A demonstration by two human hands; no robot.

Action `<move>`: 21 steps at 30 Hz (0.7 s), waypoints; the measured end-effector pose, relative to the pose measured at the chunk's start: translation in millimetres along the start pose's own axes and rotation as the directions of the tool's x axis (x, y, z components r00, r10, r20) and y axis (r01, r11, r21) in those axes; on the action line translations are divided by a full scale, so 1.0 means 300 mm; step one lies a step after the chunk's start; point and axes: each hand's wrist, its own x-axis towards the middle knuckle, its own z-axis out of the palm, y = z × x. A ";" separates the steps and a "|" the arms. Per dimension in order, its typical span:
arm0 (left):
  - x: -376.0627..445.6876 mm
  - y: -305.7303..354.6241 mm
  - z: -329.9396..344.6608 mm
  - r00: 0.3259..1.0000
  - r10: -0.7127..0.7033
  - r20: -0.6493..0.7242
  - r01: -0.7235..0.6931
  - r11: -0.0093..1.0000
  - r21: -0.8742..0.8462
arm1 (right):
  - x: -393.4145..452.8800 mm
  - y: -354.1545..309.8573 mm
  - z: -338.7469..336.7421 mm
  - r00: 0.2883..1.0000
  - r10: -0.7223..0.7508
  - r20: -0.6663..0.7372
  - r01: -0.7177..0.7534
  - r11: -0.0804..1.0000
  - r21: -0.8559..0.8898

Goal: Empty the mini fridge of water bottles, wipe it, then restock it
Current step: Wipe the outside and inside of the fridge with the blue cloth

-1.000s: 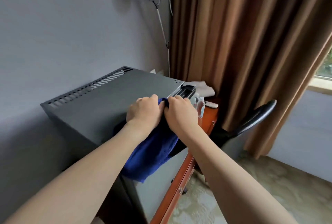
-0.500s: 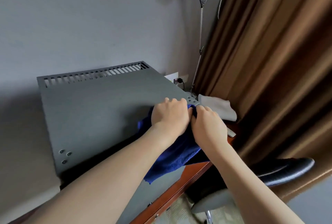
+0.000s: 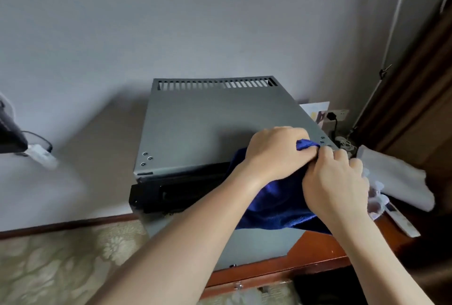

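Head cam: both left hand (image 3: 274,153) and right hand (image 3: 335,182) bunched tight on blue cloth (image 3: 276,204), draped over front right corner of mini fridge (image 3: 208,118) top. Looks like wipe step — next probably spreading cloth flat, then sweeping across.

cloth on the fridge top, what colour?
Deep blue cloth, plain with no pattern, gripped by both hands on the grey fridge. Head view, the only one.

Both hands, left hand (image 3: 274,153) and right hand (image 3: 335,182), slid the dark blue terry cloth (image 3: 276,206) right to the grey metal mini fridge's (image 3: 195,118) near right corner.
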 end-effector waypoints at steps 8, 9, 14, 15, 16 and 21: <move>-0.417 -0.197 -0.182 0.768 -0.300 -0.566 0.521 0.807 0.278 | -0.024 -0.045 0.002 0.985 -0.173 -0.012 0.174 0.982 0.076; -0.480 -0.215 -0.176 0.726 -0.334 -0.601 0.572 0.778 0.260 | -0.019 -0.050 0.012 0.973 -0.228 -0.029 0.230 0.971 0.070; -0.552 -0.219 -0.118 0.670 -0.369 -0.644 0.600 0.780 0.178 | 0.006 -0.075 0.028 0.894 -0.449 -0.011 0.448 0.890 0.089; -0.539 -0.220 -0.120 0.663 -0.394 -0.636 0.624 0.760 0.179 | 0.005 -0.085 0.025 0.884 -0.467 0.013 0.465 0.882 0.072; -0.528 -0.226 -0.121 0.665 -0.414 -0.622 0.642 0.742 0.193 | 0.002 -0.096 0.020 0.880 -0.473 0.036 0.471 0.880 0.055; -0.536 -0.248 -0.143 0.730 -0.421 -0.538 0.620 0.740 0.262 | -0.022 -0.138 -0.003 0.869 -0.490 0.068 0.485 0.871 0.075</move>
